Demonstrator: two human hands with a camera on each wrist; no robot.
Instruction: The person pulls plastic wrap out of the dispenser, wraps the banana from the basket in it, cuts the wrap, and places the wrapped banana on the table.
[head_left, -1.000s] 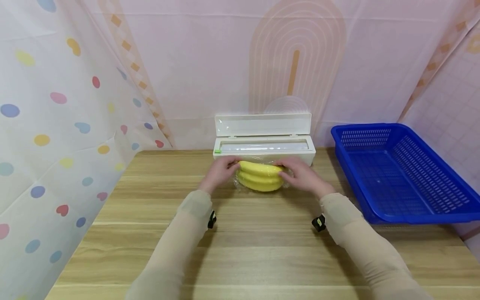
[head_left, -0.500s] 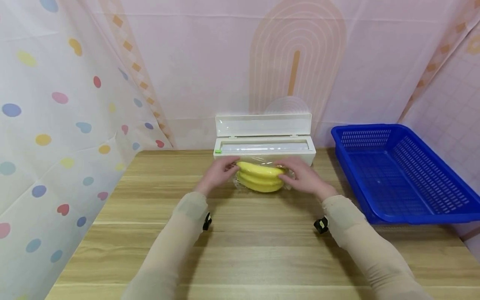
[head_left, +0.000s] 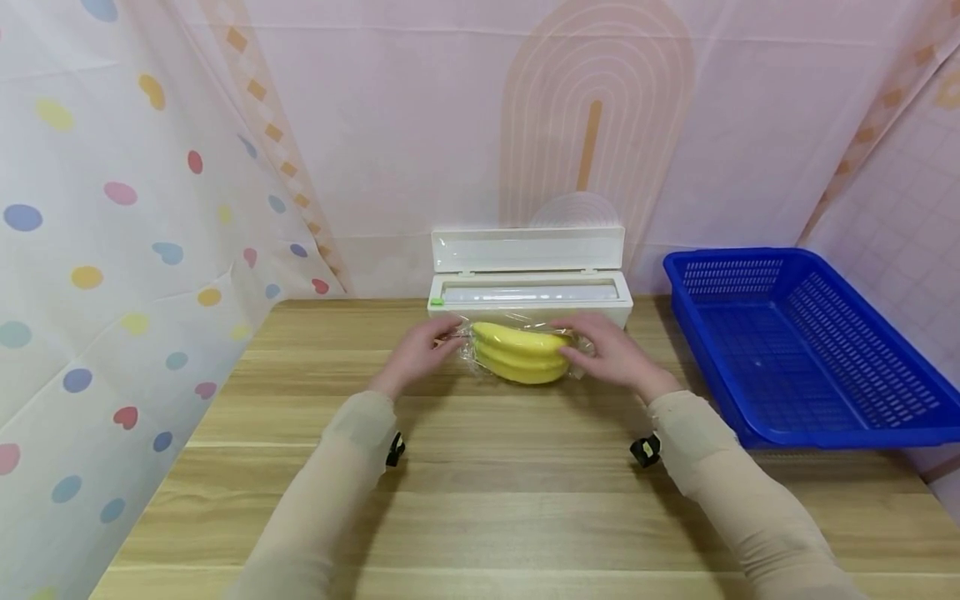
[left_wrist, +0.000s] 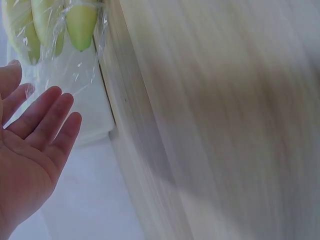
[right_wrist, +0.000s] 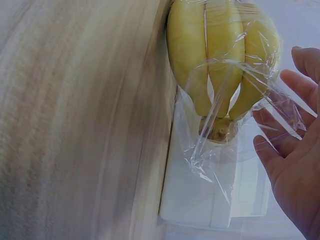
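Since a second ago our left hand (head_left: 416,354) has slid off the bananas (head_left: 520,353) and now sits just beside their left end, fingers straight and holding nothing. Pink and dotted curtains (head_left: 112,250) close in the wooden table (head_left: 480,500); a blue basket (head_left: 802,350) stands at its right, a white wrap dispenser (head_left: 528,283) at the back, lid up. The film-wrapped bananas lie just before it, hardly shifted. Our right hand (head_left: 618,354) keeps relaxed, outstretched fingers against the clear film (right_wrist: 227,150) at their right end.
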